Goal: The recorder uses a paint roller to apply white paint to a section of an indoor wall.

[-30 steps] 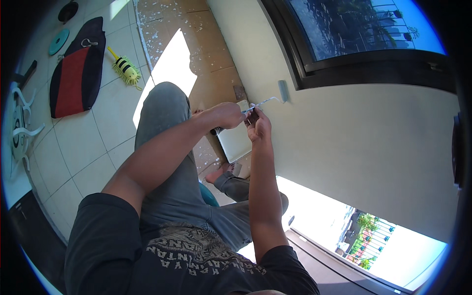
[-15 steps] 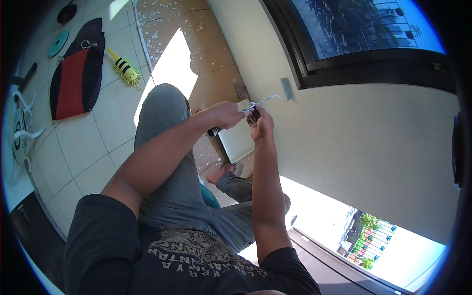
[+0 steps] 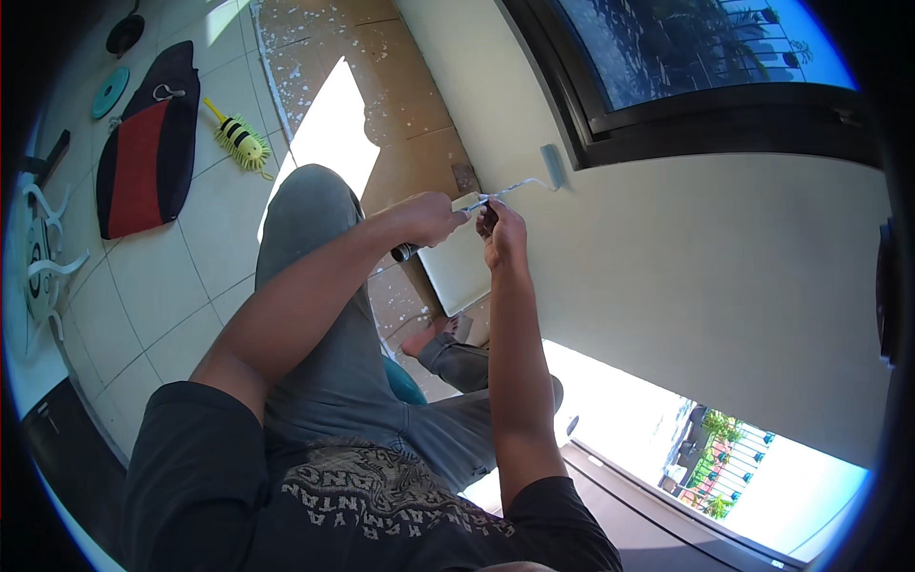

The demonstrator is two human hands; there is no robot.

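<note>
My left hand (image 3: pixel 427 218) is wrapped round the handle of a paint roller, whose dark handle end (image 3: pixel 403 253) sticks out below the fist. Farther along the tool, the fingers of my right hand (image 3: pixel 505 234) close round the roller's thin paint-spattered wire frame. Its narrow pale blue-grey roller sleeve (image 3: pixel 552 167) lies against the cream wall (image 3: pixel 686 257), close to the corner of the dark window frame. Beneath my hands a white paint tray (image 3: pixel 457 276) rests on the floor, partly hidden by them.
A dark window frame (image 3: pixel 724 124) borders the wall above. Paint spots dot the brown floor strip (image 3: pixel 400 86) beside the wall. On the pale tiles lie a yellow-and-black striped duster (image 3: pixel 242 143), a red-and-black mat (image 3: pixel 140 181) and a teal disc (image 3: pixel 111 91). My bent knee (image 3: pixel 315 205) is beside the tray.
My left hand and the handle end have shifted slightly left. The roller sleeve stays near the window frame's corner, and both hands keep their grip. The whole view has moved a little.
</note>
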